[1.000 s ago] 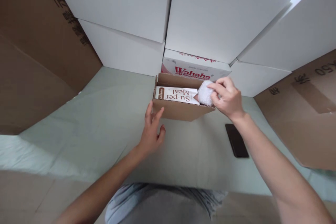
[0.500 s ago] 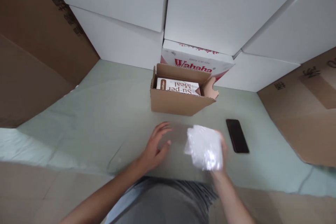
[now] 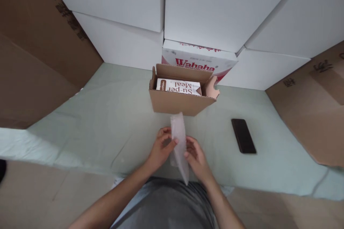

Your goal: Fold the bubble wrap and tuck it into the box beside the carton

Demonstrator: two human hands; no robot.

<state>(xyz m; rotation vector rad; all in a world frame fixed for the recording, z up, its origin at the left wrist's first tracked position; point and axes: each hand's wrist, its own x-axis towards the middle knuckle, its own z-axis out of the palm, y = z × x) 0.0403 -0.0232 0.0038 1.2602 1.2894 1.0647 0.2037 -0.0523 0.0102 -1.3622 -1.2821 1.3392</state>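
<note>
A flat, whitish translucent bubble-wrap bag (image 3: 178, 132) stands nearly on edge above the table, close to my body. My left hand (image 3: 160, 147) pinches its left side, the thumb lying on the near face. On the other side my right hand (image 3: 198, 157) is closed on the bag's right edge, with its fingers curled behind. Just beyond the hands is an open brown cardboard box (image 3: 178, 103). Inside it sits a white carton (image 3: 179, 86) with brown "Su-per Meal" print, upside down from my view.
A black phone (image 3: 243, 136) lies on the green-covered table (image 3: 113, 114) to the right. Behind the box are a red-and-white Wahaba carton (image 3: 199, 57) and stacked white boxes (image 3: 199, 10). Large brown cartons flank the table at left (image 3: 40, 61) and right (image 3: 309, 114).
My right hand has brought the bag leftward and turned it on edge. My left hand, empty before, has taken hold of it too. The view has shifted slightly.
</note>
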